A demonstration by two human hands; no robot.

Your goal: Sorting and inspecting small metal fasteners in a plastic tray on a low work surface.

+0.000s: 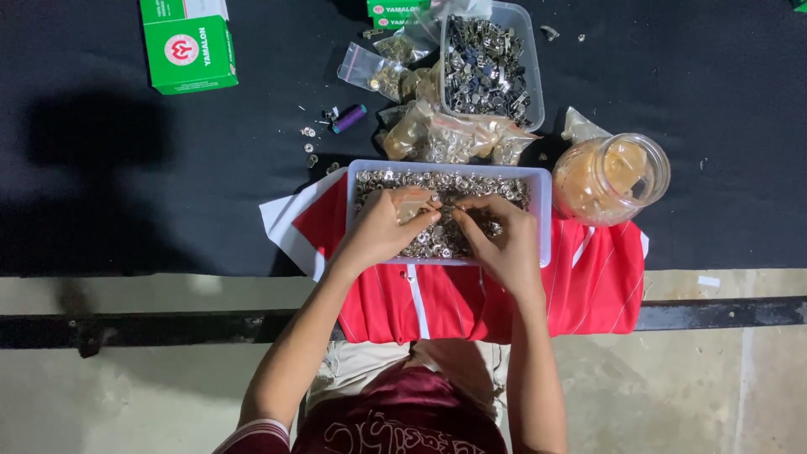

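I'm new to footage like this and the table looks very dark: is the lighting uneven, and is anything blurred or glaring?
Head view: light falls mainly on the middle, where both hands, left and right, work in the white tray of shiny metal bits; the black table swallows detail, with a soft shadow at left; the glass jar glows slightly overexposed; focus is fairly sharp, fingers slightly soft.

Jar [611, 178] crowds tray [543, 214] right; bags [445, 134] block behind.

Black-covered table [126, 168], pale concrete floor [126, 395], dim light
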